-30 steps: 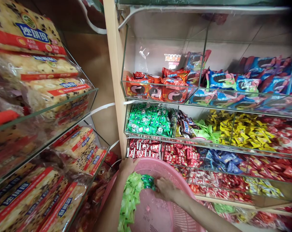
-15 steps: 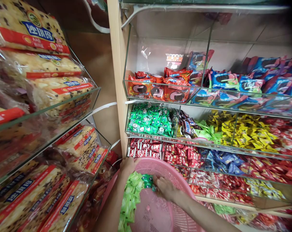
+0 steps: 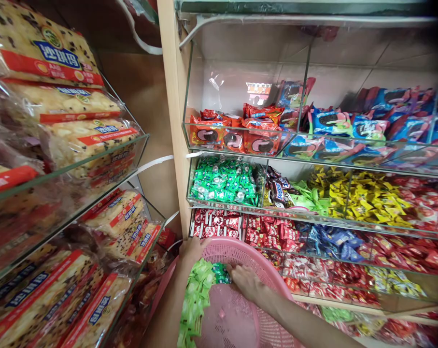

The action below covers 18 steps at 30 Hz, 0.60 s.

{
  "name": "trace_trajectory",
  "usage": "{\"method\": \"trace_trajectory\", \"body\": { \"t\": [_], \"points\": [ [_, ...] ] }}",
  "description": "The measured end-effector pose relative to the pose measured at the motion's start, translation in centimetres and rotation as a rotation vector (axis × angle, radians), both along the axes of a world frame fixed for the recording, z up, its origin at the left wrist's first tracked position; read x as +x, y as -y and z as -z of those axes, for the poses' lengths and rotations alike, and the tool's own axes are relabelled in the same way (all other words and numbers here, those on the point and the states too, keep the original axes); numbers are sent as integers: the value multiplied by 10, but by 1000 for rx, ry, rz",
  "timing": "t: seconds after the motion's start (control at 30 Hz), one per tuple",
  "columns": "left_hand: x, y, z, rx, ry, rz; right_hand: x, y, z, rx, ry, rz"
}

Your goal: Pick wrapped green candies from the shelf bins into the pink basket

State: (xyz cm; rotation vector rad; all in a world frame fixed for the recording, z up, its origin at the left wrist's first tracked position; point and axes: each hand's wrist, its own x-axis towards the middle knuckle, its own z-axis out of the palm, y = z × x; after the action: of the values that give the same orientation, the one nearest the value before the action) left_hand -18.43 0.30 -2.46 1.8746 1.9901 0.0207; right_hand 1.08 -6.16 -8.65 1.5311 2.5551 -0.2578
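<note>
A round pink plastic basket (image 3: pixel 273 270) with a perforated wall fills the lower middle. My left hand (image 3: pixel 190 250) is closed over its back left rim; the thumb side lies along the edge. Inside, light green wrapped candies (image 3: pixel 195 304) are heaped along the left wall, partly behind my left forearm. A small cluster of dark green wrapped candies (image 3: pixel 220 273) lies at the back beside them. My right hand (image 3: pixel 246 280) reaches in over the right side, fingers stretched out, fingertips touching the dark green candies. Its palm faces away from view.
Behind the basket, glass-fronted shelves hold green candies (image 3: pixel 224 181), yellow candies (image 3: pixel 371 198), red packets (image 3: pixel 216 223) and blue candies (image 3: pixel 334 241). Packaged snack cakes (image 3: pixel 59 104) crowd the shelves close on the left. A wooden post (image 3: pixel 173 111) stands between the two shelf units.
The view has shifted very slightly. My right fingers have moved a little against the dark green candies, which sit bunched a bit differently. My left hand stays on the rim.
</note>
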Motion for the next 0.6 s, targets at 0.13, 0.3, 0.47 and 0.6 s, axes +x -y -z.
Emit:
{"method": "trace_trajectory", "body": {
  "t": [0.13,0.3,0.47,0.6],
  "points": [
    [-1,-1,4,5,11,-8,-5,2,-26,-4,-3,-25],
    [-2,-4,5,-4,14,-6,-13,1,-98,11,-149,-69],
    [-3,-7,4,-2,18,24,-13,-11,-179,156,-341,-103],
    [-5,-8,5,5,48,-3,-4,-41,-222,344,-488,-129]
  ]
}}
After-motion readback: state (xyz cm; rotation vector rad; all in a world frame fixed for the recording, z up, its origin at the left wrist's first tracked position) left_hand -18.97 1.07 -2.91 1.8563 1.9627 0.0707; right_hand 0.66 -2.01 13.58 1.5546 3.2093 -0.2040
